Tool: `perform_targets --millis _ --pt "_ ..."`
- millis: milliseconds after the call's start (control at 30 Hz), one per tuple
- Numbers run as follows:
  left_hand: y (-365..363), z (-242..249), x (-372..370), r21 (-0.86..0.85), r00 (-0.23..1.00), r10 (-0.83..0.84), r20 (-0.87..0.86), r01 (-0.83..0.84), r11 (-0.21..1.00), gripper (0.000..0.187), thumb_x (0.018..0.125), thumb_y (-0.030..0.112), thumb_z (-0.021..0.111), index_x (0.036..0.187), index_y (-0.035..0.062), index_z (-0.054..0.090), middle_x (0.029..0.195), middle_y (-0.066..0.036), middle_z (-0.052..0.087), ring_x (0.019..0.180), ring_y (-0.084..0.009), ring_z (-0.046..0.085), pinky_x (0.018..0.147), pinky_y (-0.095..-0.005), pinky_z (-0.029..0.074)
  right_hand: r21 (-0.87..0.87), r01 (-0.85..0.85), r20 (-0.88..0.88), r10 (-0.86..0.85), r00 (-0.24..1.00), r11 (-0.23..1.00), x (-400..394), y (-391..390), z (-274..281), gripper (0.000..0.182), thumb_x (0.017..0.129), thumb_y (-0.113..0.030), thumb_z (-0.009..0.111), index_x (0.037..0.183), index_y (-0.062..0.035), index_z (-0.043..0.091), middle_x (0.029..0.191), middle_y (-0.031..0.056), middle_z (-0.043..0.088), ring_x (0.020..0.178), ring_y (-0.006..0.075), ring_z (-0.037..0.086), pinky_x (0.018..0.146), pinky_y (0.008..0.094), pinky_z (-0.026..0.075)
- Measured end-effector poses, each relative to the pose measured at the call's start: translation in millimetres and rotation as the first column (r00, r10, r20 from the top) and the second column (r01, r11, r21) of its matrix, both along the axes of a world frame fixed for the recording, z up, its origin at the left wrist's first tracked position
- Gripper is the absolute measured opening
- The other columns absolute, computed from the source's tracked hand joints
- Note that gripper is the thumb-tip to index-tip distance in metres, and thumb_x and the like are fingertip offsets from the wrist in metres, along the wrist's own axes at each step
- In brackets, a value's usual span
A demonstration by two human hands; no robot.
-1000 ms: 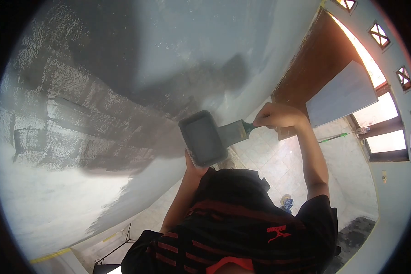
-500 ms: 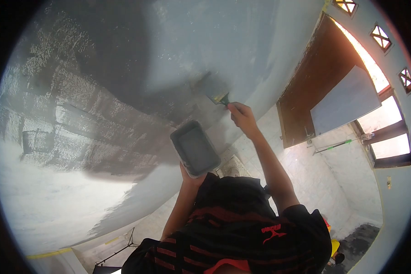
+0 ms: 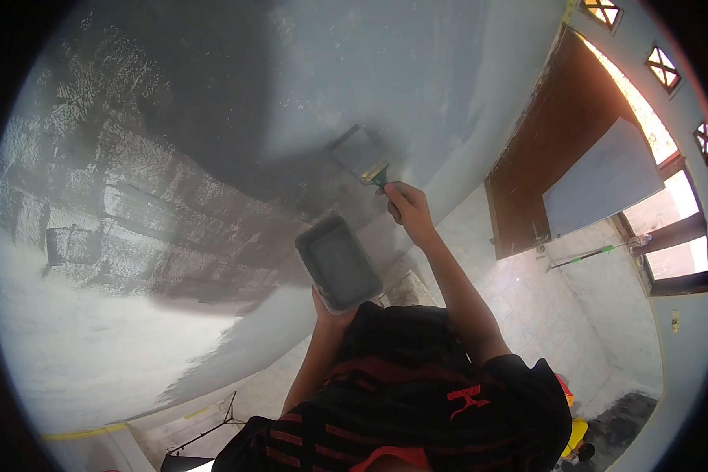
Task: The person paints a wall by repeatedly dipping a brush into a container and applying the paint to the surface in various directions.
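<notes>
My right hand (image 3: 407, 211) is closed round the handle of a paintbrush (image 3: 375, 175), whose bristles touch the grey wall (image 3: 322, 79). Below and to the left, my left hand (image 3: 332, 312) holds a grey rectangular tray (image 3: 338, 263) from beneath. Most of its fingers are hidden behind the tray. The tray is tilted and its inside is grey. Around the brush the wall is partly smooth grey; farther left, rough darker strokes lie over a paler surface.
At the right are a brown door (image 3: 543, 149) with a pale sheet (image 3: 603, 179) against it, and a window frame (image 3: 676, 228). A green-handled pole (image 3: 586, 256) leans nearby. A black stand (image 3: 206, 431) is at the lower left, a yellow object (image 3: 576, 436) at the lower right.
My right hand and the brush have moved slightly left and down along the wall. The view has shifted a little, and the tray is still in my left hand.
</notes>
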State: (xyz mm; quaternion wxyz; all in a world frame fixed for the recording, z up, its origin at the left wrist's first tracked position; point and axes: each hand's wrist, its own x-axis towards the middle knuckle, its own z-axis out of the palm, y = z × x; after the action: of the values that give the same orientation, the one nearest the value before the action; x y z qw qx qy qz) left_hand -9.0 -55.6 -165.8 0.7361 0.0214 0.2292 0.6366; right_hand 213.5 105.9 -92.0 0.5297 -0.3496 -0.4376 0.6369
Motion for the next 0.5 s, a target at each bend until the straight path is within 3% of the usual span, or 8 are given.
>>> perform_targets --millis 67,400,500 --pt "0.0 7.5 1.7 0.013 0.999 -0.015 0.046 0.014 1.0 0.071 0.106 0.053 0.05 0.16 0.0084 0.044 0.153 -0.025 0.054 0.142 -0.0461 0.052 0.119 -0.0669 0.041 0.038 0.014 0.047 -0.016 0.999 0.999 -2.5 0.3 1.2 0.036 0.113 -0.034 0.059 0.109 -0.0011 0.073 0.06 -0.0065 0.043 0.052 0.0044 0.034 0.049 0.0258 0.024" --pt "1.9 -10.7 -1.9 -0.017 1.0 0.003 0.01 -0.003 1.0 0.07 0.106 0.053 0.048 0.16 0.0087 0.043 0.153 -0.025 0.055 0.143 -0.0471 0.051 0.118 -0.0692 0.039 0.004 0.024 0.056 -0.024 0.998 1.0 4.1 -4.6 -3.4 0.037 0.112 -0.035 0.059 0.109 -0.0016 0.073 0.061 -0.0068 0.043 0.053 0.0042 0.033 0.049 0.0257 0.025" --pt "0.1 -7.8 1.1 -0.046 0.999 0.01 0.04 -0.008 0.999 0.07 0.106 0.053 0.049 0.161 0.0092 0.043 0.153 -0.023 0.055 0.143 -0.0472 0.051 0.119 -0.0693 0.038 -0.048 0.023 0.035 -0.021 0.999 0.999 9.3 -7.6 -11.2 0.035 0.111 -0.036 0.063 0.104 -0.0033 0.075 0.062 -0.0055 0.047 0.054 0.0051 0.039 0.051 0.0254 0.031"
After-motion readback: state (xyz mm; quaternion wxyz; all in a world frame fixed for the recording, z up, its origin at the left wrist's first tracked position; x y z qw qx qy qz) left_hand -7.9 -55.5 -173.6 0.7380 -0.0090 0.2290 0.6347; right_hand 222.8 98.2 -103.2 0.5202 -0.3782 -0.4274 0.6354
